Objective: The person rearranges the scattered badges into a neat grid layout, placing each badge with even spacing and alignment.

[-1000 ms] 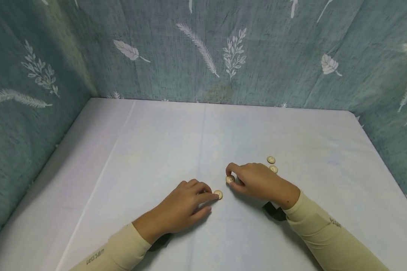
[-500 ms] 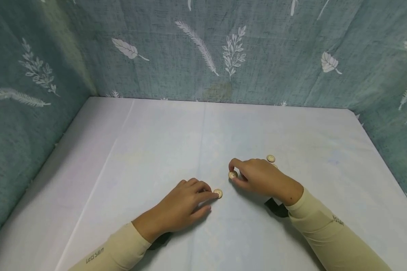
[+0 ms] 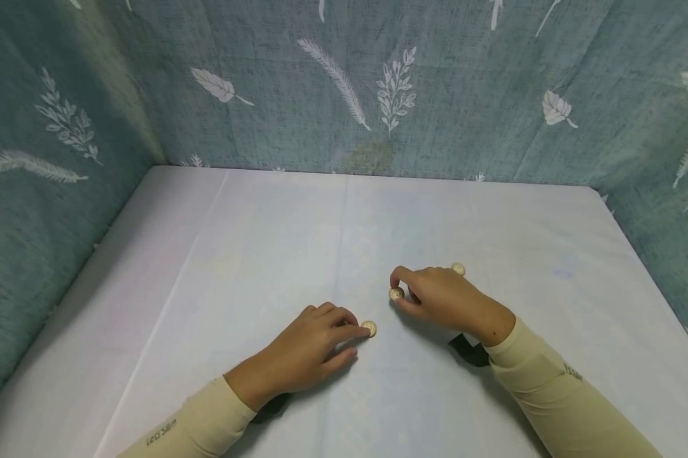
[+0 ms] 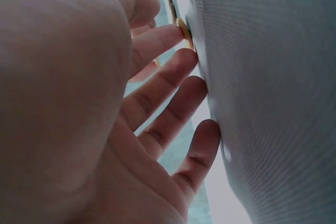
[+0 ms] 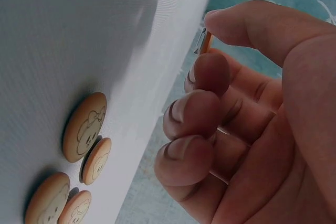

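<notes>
My left hand [image 3: 306,353] rests on the white cloth with its fingers extended, the index fingertip touching a small round wooden button [image 3: 369,328]. In the left wrist view that button [image 4: 185,31] shows edge-on at the index fingertip, and the thumb stands apart from it. My right hand [image 3: 444,302] pinches another wooden button [image 3: 397,294] between thumb and index finger. In the right wrist view the pinched button [image 5: 206,41] appears edge-on, the other fingers curled below it. Beyond the right hand lies a partly covered button [image 3: 458,269].
Under the right hand, the right wrist view has several buttons with drawn animal faces, among them a large button [image 5: 85,128] beside a smaller button [image 5: 96,161]. A white cloth [image 3: 252,254] covers the table. Green leaf-patterned fabric [image 3: 275,83] stands around its back and sides.
My right hand has shifted slightly away and to the right with its button, now hiding one of the two buttons seen beyond it. The left hand stays put.
</notes>
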`<state>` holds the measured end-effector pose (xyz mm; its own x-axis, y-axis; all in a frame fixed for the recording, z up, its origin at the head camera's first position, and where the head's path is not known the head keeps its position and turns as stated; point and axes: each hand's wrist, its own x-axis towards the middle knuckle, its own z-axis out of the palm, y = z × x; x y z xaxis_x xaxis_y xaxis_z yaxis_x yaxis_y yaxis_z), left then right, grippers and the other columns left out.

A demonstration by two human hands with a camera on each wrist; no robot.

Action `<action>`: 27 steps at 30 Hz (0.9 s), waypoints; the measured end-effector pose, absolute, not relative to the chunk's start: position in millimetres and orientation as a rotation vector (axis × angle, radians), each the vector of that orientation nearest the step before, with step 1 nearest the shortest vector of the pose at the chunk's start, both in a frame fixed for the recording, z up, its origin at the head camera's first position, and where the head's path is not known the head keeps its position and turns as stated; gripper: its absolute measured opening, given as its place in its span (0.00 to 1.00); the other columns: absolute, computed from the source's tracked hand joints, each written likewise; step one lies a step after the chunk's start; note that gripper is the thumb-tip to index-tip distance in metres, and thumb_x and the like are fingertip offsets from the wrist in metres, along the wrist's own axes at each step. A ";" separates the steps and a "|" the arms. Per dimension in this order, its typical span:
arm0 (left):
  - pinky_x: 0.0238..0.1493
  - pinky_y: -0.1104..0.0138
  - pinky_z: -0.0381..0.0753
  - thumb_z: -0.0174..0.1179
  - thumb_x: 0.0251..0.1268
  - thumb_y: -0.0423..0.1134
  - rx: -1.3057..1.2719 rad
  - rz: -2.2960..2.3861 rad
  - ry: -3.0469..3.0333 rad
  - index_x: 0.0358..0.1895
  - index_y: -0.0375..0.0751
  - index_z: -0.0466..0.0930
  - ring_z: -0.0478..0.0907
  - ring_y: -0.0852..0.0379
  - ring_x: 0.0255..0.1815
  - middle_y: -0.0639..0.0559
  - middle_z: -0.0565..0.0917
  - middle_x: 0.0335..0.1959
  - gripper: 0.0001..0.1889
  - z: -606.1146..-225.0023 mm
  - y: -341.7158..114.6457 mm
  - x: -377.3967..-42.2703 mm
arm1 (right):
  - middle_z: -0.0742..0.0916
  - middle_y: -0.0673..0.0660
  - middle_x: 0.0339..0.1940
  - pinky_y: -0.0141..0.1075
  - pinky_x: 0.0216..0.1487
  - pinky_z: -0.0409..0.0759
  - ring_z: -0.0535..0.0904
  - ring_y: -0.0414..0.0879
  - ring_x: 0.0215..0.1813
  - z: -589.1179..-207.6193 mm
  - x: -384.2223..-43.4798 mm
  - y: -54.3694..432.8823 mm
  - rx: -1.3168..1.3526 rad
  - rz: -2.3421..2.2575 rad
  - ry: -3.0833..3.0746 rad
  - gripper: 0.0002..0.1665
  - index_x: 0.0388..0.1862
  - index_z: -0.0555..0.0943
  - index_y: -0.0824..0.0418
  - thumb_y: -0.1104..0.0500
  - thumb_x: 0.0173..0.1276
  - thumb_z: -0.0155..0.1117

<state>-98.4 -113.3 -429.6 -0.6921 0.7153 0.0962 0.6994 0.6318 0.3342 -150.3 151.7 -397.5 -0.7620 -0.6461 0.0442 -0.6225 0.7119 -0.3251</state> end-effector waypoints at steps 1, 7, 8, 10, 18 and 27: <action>0.48 0.60 0.73 0.61 0.71 0.49 1.214 0.541 2.793 0.61 0.58 0.82 0.75 0.60 0.53 0.59 0.81 0.52 0.17 -429.9 -113.2 -98.5 | 0.71 0.42 0.14 0.27 0.22 0.64 0.63 0.32 0.18 -397.8 -150.4 152.0 -1.053 -0.497 2.836 0.06 0.45 0.78 0.56 0.58 0.72 0.63; 0.48 0.61 0.73 0.61 0.71 0.49 1.218 0.541 2.803 0.60 0.58 0.82 0.75 0.60 0.53 0.59 0.81 0.52 0.17 -429.4 -113.3 -100.2 | 0.72 0.42 0.14 0.27 0.23 0.64 0.64 0.32 0.18 -397.8 -152.3 152.9 -1.056 -0.486 2.840 0.06 0.45 0.78 0.56 0.58 0.72 0.63; 0.48 0.61 0.73 0.61 0.71 0.49 1.216 0.545 2.803 0.60 0.58 0.82 0.75 0.60 0.53 0.59 0.81 0.52 0.17 -429.4 -113.4 -100.4 | 0.72 0.42 0.14 0.27 0.23 0.64 0.64 0.32 0.18 -397.7 -152.6 153.0 -1.052 -0.483 2.842 0.06 0.45 0.78 0.56 0.57 0.72 0.63; 0.48 0.61 0.73 0.61 0.71 0.49 1.214 0.549 2.797 0.60 0.58 0.83 0.75 0.60 0.53 0.60 0.81 0.52 0.17 -429.9 -113.6 -100.3 | 0.72 0.42 0.14 0.27 0.23 0.64 0.64 0.32 0.18 -397.7 -153.2 153.5 -1.042 -0.474 2.847 0.06 0.45 0.78 0.55 0.57 0.72 0.63; 0.48 0.62 0.72 0.61 0.70 0.49 1.223 0.553 2.801 0.60 0.58 0.83 0.74 0.60 0.52 0.60 0.80 0.52 0.17 -430.7 -114.2 -100.1 | 0.73 0.41 0.16 0.29 0.22 0.65 0.66 0.32 0.19 -397.0 -156.0 156.6 -0.980 -0.437 2.865 0.08 0.46 0.78 0.53 0.54 0.71 0.63; 0.49 0.60 0.73 0.59 0.72 0.50 1.195 0.565 2.755 0.61 0.57 0.82 0.74 0.60 0.54 0.59 0.81 0.53 0.17 -429.7 -113.6 -100.3 | 0.75 0.42 0.17 0.30 0.25 0.69 0.66 0.33 0.19 -393.3 -158.8 161.0 -0.936 -0.463 2.844 0.08 0.47 0.78 0.55 0.55 0.72 0.62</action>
<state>-100.3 -113.6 -429.7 -0.6909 0.7199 0.0670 0.6881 0.6263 0.3663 -158.8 161.0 -393.3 -0.8035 -0.5952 -0.0109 -0.5610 0.7633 -0.3203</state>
